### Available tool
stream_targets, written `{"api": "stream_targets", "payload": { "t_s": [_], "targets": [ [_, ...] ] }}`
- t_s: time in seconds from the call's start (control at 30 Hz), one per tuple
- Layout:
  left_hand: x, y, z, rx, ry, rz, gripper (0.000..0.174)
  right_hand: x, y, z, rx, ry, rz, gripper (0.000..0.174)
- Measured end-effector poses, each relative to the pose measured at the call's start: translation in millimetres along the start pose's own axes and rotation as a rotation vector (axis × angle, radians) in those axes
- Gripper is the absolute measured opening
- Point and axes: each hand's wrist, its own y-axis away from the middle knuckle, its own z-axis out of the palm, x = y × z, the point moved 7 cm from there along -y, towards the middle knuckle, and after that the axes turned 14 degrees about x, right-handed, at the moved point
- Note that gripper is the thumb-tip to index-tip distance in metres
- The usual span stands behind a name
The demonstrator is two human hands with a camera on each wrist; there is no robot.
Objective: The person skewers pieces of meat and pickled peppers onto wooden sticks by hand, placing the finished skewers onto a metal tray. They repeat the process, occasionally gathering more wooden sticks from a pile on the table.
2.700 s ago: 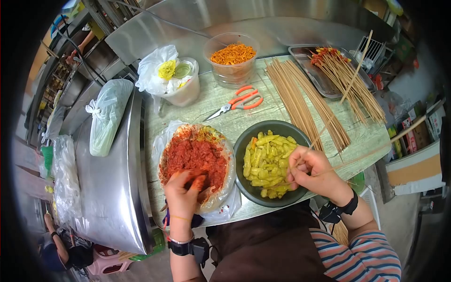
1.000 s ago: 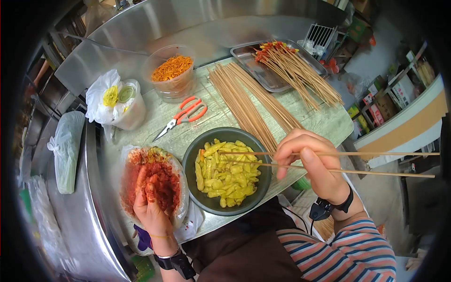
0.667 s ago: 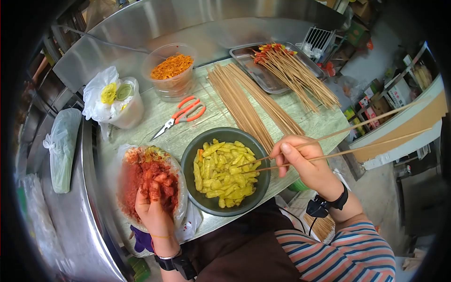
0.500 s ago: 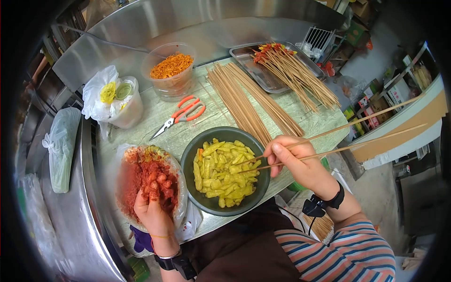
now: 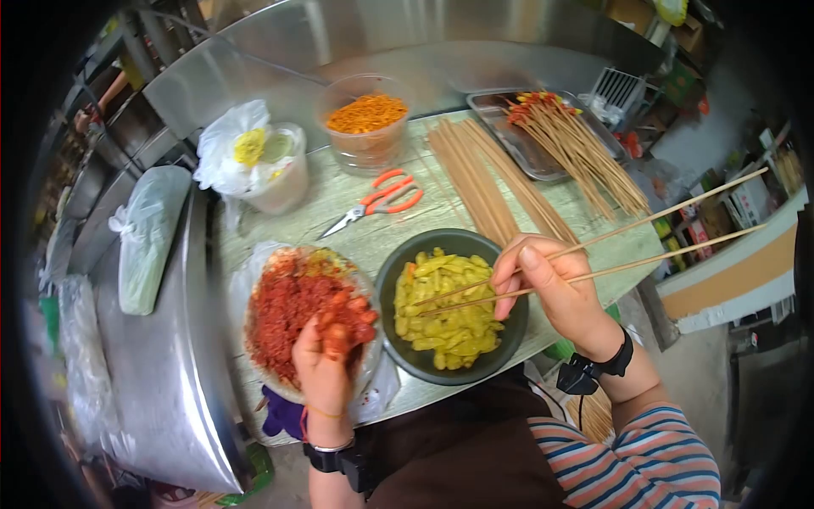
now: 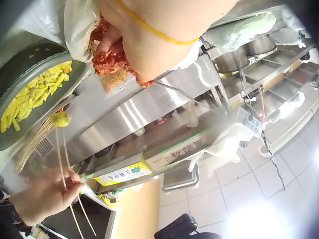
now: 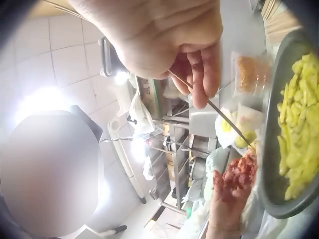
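Observation:
My right hand point(image 5: 555, 288) grips two thin bamboo skewers point(image 5: 670, 204) like chopsticks. Their tips reach over the yellow-green pickled peppers point(image 5: 449, 335) in a dark bowl point(image 5: 387, 335). In the left wrist view a yellow-green lump point(image 6: 61, 118) shows at the skewer tips. My left hand point(image 5: 326, 369) is at the right side of a plastic-lined bowl of red, spice-coated meat point(image 5: 284, 305). Its fingers are smeared red and curl around some red-coated meat point(image 7: 241, 172). How much meat lies inside the fingers is hidden.
Orange-handled scissors point(image 5: 381, 199) lie behind the bowls, with a tub of orange shreds point(image 5: 366, 119) farther back. Bundled skewers point(image 5: 479, 174) lie right of them. A metal tray point(image 5: 543, 170) holds finished-looking skewers with red tips. A bagged white tub point(image 5: 284, 182) stands left.
My right hand has brought the two skewers from the right over to the pepper bowl. My left hand has moved toward the right side of the meat bowl. The head view has shifted.

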Motion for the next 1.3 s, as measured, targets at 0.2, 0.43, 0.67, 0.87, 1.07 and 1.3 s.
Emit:
{"api": "stream_targets", "payload": {
  "t_s": [0.2, 0.43, 0.67, 0.87, 1.07, 1.3],
  "targets": [
    [-7.5, 1.7, 2.7, -0.065, -0.073, 0.025, 0.042, -13.5, -11.4, 59.8, -0.256, 0.155, -0.267, 0.03],
    [-6.2, -0.2, 1.4, -0.032, -0.134, 0.016, 0.029, -25.7, -14.9, 80.4, -0.352, 0.308, -0.436, 0.034],
    [-15.1, -5.0, -12.6, 0.083, -0.081, -0.11, 0.021, -9.0, -23.9, 69.9, -0.251, 0.137, -0.266, 0.033],
    [-16.5, -6.4, -15.2, 0.129, -0.018, -0.072, 0.019, 17.2, -38.4, 54.8, -0.136, -0.142, 0.086, 0.039],
    [-11.6, -4.5, -13.0, 0.124, -0.045, -0.046, 0.021, 43.1, -43.8, 63.3, -0.082, -0.23, 0.21, 0.038],
    [-9.6, -5.3, -10.4, 0.099, -0.11, 0.049, 0.024, 44.0, -44.1, 62.8, -0.095, -0.169, 0.231, 0.036]
  ]
}}
